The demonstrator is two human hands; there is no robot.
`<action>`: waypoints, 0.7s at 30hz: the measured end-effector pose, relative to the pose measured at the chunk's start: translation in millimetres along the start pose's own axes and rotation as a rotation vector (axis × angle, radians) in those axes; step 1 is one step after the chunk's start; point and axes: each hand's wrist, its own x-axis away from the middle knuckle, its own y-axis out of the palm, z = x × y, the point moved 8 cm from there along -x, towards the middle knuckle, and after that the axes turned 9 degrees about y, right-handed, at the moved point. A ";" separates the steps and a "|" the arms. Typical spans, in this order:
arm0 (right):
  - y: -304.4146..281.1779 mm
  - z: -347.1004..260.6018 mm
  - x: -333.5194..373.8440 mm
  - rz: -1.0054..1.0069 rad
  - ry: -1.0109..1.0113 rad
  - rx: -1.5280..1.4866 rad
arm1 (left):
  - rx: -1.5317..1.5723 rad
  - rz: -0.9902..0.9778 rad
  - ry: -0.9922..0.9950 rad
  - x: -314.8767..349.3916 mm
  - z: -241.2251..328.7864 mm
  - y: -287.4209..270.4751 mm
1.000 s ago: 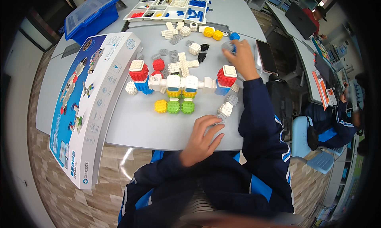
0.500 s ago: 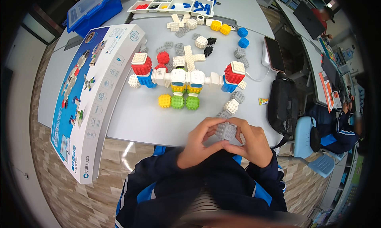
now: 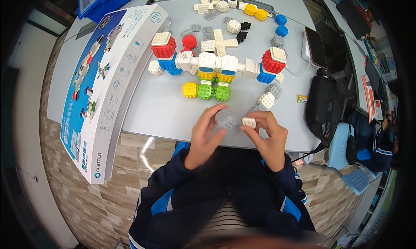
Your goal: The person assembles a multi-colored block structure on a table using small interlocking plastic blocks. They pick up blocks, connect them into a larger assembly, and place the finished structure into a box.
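Near the table's front edge, my left hand (image 3: 203, 138) has its thumb and fingers closed on a grey studded cube block (image 3: 225, 118), a little blurred. Apart from it on the right, my right hand (image 3: 271, 138) pinches a small white square block (image 3: 248, 122) between thumb and fingers. Just beyond my hands stands a built figure of connected blocks, with a white middle (image 3: 216, 63), yellow and green cubes (image 3: 222, 93) below, and red-and-blue ends (image 3: 273, 62). Close to my right hand is a row of grey and white cubes (image 3: 265, 101).
A large printed box (image 3: 104, 93) leans along the table's left side, with a blue bin (image 3: 97, 6) behind. Loose blocks, including a white cross piece (image 3: 221, 43), lie beyond the figure. A phone (image 3: 315, 47) and black mesh pouch (image 3: 321, 104) are at the right edge.
Both hands were together around the grey cube; now they are apart. The cube is in my left hand, and a white square block shows in my right. The whole view has shifted.
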 end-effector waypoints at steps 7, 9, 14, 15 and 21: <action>13.2 -17.4 7.7 0.138 -0.285 0.055 | 0.011 0.047 -0.015 1.8 -10.6 10.7; 15.8 -14.4 9.7 0.093 -0.288 0.031 | -0.047 0.038 -0.006 0.4 -12.4 10.5; 10.4 -0.5 10.9 0.077 -0.172 0.000 | -0.086 0.025 -0.018 1.1 -15.3 9.1; 8.8 4.1 9.8 0.078 -0.121 -0.006 | -0.098 0.019 0.002 1.0 -14.0 9.5; 1.2 15.0 0.1 0.027 -0.050 -0.131 | -0.228 -0.004 0.060 0.3 -9.0 11.6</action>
